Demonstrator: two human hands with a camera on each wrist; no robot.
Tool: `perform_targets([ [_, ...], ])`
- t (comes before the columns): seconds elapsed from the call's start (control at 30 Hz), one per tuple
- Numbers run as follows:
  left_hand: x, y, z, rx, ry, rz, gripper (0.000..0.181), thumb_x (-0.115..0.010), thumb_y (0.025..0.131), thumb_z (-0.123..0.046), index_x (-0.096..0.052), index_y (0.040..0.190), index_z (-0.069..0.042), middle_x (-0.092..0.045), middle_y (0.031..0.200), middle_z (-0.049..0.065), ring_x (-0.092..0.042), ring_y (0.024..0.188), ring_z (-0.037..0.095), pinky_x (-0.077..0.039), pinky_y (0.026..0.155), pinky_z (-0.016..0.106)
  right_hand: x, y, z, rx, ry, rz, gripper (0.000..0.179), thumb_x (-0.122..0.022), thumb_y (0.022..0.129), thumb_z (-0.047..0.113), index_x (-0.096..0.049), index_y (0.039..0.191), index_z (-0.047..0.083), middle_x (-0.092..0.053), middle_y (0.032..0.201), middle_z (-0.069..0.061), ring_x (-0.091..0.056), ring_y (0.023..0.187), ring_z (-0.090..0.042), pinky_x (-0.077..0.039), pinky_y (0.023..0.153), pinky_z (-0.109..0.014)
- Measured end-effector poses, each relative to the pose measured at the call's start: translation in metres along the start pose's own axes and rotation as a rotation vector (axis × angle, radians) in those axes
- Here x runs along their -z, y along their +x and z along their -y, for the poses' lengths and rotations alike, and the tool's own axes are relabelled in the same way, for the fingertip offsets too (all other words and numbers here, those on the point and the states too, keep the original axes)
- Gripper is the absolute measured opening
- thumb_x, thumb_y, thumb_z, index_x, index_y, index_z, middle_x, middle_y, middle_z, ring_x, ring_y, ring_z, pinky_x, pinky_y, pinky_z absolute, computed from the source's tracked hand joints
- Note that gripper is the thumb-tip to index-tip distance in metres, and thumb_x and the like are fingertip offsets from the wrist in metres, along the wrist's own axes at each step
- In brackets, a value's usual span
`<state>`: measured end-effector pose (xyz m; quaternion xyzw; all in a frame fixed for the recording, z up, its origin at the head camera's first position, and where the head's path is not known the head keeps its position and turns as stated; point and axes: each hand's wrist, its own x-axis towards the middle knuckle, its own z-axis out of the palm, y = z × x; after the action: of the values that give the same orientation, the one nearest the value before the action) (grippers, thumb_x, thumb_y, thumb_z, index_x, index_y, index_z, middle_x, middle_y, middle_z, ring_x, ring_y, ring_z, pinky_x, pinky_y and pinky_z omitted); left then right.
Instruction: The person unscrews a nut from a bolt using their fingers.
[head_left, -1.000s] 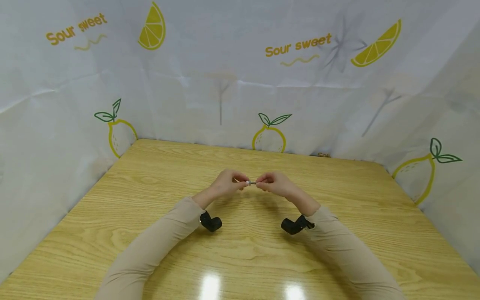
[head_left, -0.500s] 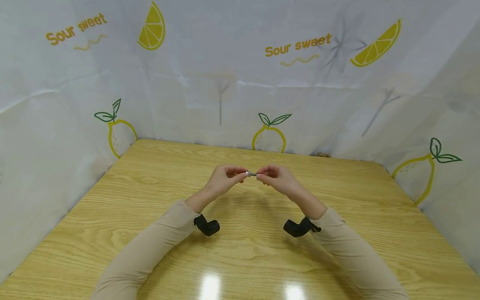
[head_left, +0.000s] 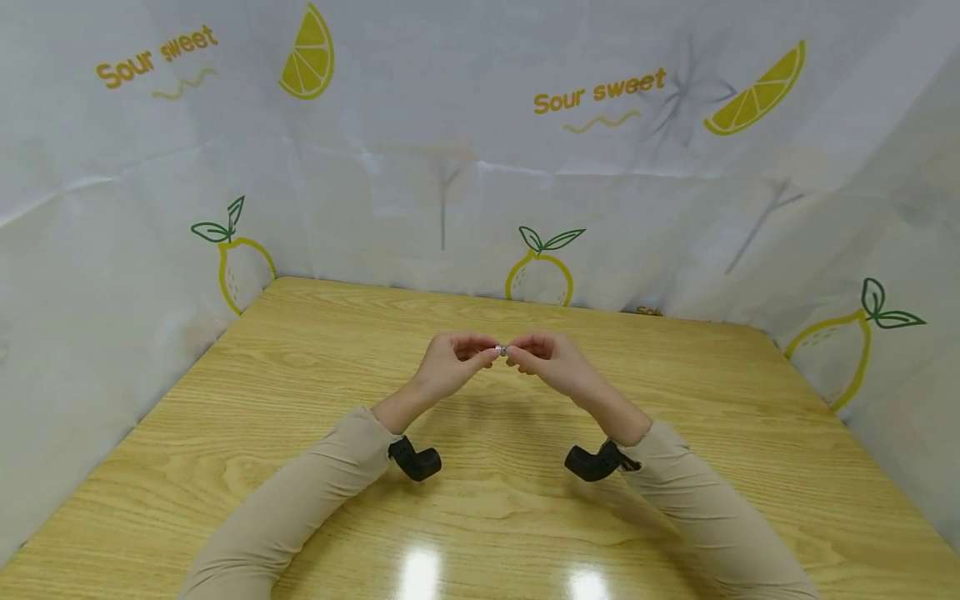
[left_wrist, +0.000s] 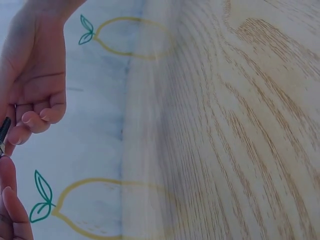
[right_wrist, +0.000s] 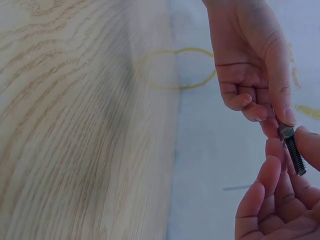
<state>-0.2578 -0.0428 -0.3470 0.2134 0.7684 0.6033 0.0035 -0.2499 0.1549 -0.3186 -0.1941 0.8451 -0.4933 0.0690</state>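
A metal bolt (right_wrist: 296,157) is held level between both hands above the table, its dark threaded shank plain in the right wrist view. The left hand (head_left: 444,367) pinches its head end between thumb and fingers. A hex piece (right_wrist: 287,131) shows right at the left thumb tip. The right hand (head_left: 562,367) has come in from the other side, thumb and fingers pinching around the bolt close to the hex piece, while the shank points toward its palm. In the left wrist view part of the shank (left_wrist: 5,128) shows at the left edge.
The wood-grain table (head_left: 480,517) lies beneath both forearms. White cloth (head_left: 375,208) printed with lemons encloses its back and sides. A black wrist mount (head_left: 417,462) sits at the left cuff and another mount (head_left: 592,462) at the right cuff.
Both hands rose slightly away from the body, then held steady. The right fingers slid left along the shank toward the hex piece, covering the shank in the head view.
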Motion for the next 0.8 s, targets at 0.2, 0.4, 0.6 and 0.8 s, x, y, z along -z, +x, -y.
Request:
perform_targets([
  [0.2,-0.0012,-0.0006,-0.0009,-0.019,-0.007,0.006,0.023,-0.063,0.090,-0.019,-0.069,0.106,-0.003,-0.068,0.101,0.023,-0.067,0.085,0.029,-0.051,0.079,0.052,-0.0035,-0.0002,0.0026,-0.001,-0.011,-0.014,0.030,-0.057,0.094,0.027,-0.064,0.109,0.003,-0.066,0.101,-0.016,-0.060,0.084,-0.011,-0.048,0.088,-0.050],
  [0.4,-0.0017,-0.0006,-0.0024,-0.020,0.000,0.001,0.022,-0.062,0.091,-0.019,-0.069,0.104,-0.003,-0.070,0.098,0.020,-0.065,0.075,0.008,-0.052,0.078,0.049,-0.0044,-0.0015,0.0041,0.018,0.005,-0.027,0.026,-0.060,0.092,0.022,-0.062,0.109,0.003,-0.065,0.107,-0.016,-0.063,0.091,-0.014,-0.049,0.090,-0.046],
  [0.6,-0.0019,-0.0009,-0.0032,-0.010,-0.009,-0.005,0.022,-0.062,0.091,-0.018,-0.069,0.104,-0.002,-0.070,0.096,0.018,-0.066,0.089,0.036,-0.053,0.076,0.046,-0.0044,-0.0023,0.0047,0.032,0.029,-0.037,0.030,-0.064,0.089,0.018,-0.059,0.115,0.002,-0.061,0.114,-0.016,-0.063,0.100,-0.022,-0.053,0.087,-0.037],
  [0.8,-0.0018,-0.0006,-0.0024,0.009,-0.029,0.003,0.024,-0.062,0.091,-0.018,-0.068,0.107,-0.002,-0.068,0.103,0.024,-0.064,0.093,0.039,-0.051,0.082,0.051,-0.0032,-0.0010,0.0035,0.029,0.006,-0.013,0.032,-0.057,0.094,0.027,-0.061,0.114,0.003,-0.064,0.109,-0.017,-0.062,0.095,-0.023,-0.049,0.089,-0.047],
])
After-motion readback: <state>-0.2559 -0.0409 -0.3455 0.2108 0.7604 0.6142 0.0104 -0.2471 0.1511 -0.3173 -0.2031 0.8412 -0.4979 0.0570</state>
